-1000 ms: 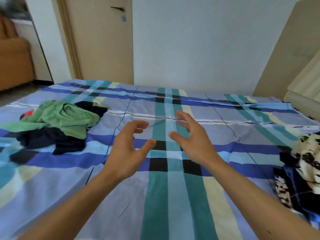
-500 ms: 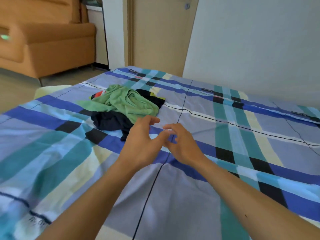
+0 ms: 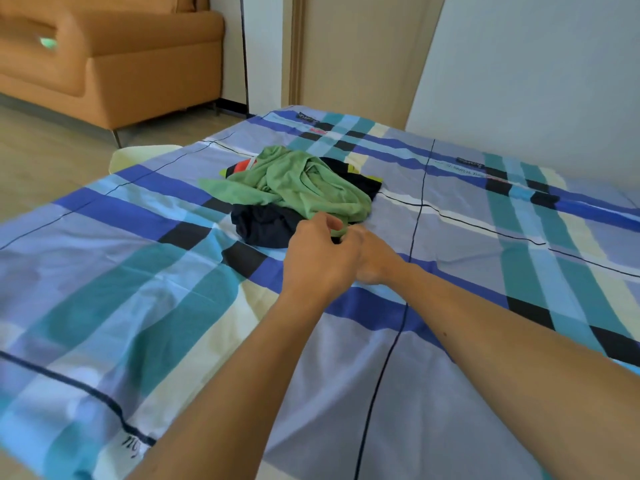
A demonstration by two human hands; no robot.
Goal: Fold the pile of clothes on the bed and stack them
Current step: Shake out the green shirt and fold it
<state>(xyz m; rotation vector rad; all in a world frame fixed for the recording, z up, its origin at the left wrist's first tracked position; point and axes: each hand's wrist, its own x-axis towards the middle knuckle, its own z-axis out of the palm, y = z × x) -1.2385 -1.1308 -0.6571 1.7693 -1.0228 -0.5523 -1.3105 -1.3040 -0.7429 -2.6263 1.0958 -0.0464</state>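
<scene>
While curled, left hand (image 3: 318, 261) (maybe) pinches green garment (image 3: 304, 185).

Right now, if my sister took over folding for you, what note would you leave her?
Left hand: fingers curled on the near edge of the green garment, seemingly pinching it.
Right hand: close beside the other hand and mostly hidden behind it; grip unclear.
Pile: green garment on top of a dark garment and other crumpled pieces, all in one heap on the bed.
Done: nothing folded, no stack yet.
To do: pull out each piece, fold it, stack them.
</scene>
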